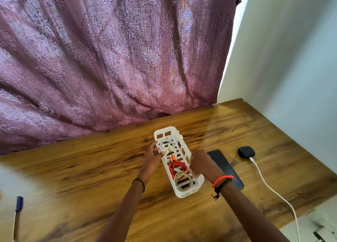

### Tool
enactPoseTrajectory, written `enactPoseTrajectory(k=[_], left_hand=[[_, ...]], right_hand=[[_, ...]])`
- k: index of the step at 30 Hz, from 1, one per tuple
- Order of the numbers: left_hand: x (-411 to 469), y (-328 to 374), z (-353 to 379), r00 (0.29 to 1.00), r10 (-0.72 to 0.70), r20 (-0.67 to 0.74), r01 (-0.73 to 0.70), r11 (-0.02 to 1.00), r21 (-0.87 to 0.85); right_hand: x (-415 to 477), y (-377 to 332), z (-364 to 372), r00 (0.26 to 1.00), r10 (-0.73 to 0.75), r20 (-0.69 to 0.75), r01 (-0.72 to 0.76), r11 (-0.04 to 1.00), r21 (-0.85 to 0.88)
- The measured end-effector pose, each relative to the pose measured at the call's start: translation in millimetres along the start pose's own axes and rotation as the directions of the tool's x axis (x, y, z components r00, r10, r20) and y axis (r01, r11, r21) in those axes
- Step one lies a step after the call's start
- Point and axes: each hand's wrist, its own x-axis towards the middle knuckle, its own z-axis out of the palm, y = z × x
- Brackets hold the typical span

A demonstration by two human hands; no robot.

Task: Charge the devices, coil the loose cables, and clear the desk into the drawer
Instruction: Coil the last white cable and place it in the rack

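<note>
left hand and right hand both gripping white basket, phone beside right wrist, earbud case beyond

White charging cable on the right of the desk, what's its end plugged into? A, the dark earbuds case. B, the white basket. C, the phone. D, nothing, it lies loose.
A: the white charging cable ends with its plug at the dark earbuds case. The phone lies apart with no cable seen on it. The left hand and right hand hold the white basket.

Black wristband — orange, black bracelets.
</note>
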Motion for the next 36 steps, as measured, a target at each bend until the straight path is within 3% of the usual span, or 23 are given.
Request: enactPoseTrajectory(k=[2, 4, 8, 11, 14, 17, 21, 27, 30, 33, 36], left_hand=[[-0.2, 0.2, -0.2, 1.000, 0.002, -0.006, -0.002, 1.000, 0.003], [-0.1, 0.2, 0.2, 1.000, 0.013, -0.008, -0.012, 1.000, 0.009], [2.7, -2.1, 2.7, 0.999, 0.044, -0.018, -0.044, 0.999, -0.021], [3.6, -10.5, 7.5, 0.999, 0.032, -0.043, -0.037, 0.994, -0.106], [-1.0, -18.6, 16.8, 0.998, 0.041, -0.038, -0.047, 0.983, -0.175], [-4.9, -26.6, 29.8, 0.999, 0.052, -0.004, -0.051, 0.949, -0.312], [0.3, -36.0, 40.0, 0.999, -0.015, -0.032, 0.000, 0.900, -0.437], [-9.2, -28.1, 53.3, 0.996, -0.054, -0.068, 0.003, 0.804, -0.595], [-15.9, -23.8, 59.4, 0.997, -0.001, 0.080, 0.060, 0.679, -0.732], [-12.0, -29.4, 59.4, 0.983, -0.005, 0.183, 0.143, 0.638, -0.757], [-10.8, -34.8, 59.6, 0.992, -0.056, 0.113, 0.122, 0.653, -0.748]], right_hand=[[10.8, 4.6, -4.6, 0.999, 0.041, -0.010, -0.040, 0.992, 0.117], [19.7, 9.9, -4.9, 0.990, 0.075, -0.121, -0.039, 0.960, 0.277], [28.4, 15.8, 5.6, 0.920, 0.006, -0.391, 0.147, 0.922, 0.359], [29.5, 15.2, 17.2, 0.938, -0.008, -0.346, 0.216, 0.794, 0.568], [31.9, 18.4, 29.1, 0.967, -0.049, -0.251, 0.232, 0.581, 0.780], [31.0, 23.4, 30.1, 0.988, -0.071, -0.139, 0.156, 0.361, 0.920], [35.2, 28.2, 29.2, 0.992, -0.122, -0.036, 0.072, 0.312, 0.947], [43.7, 27.5, 37.6, 0.993, -0.108, -0.040, 0.058, 0.177, 0.982], [41.4, 27.3, 41.6, 0.990, -0.133, -0.045, 0.062, 0.126, 0.990], [37.8, 27.7, 42.4, 0.986, -0.154, -0.058, 0.073, 0.097, 0.993], [33.6, 28.9, 42.8, 0.979, -0.192, -0.075, 0.085, 0.047, 0.995]])
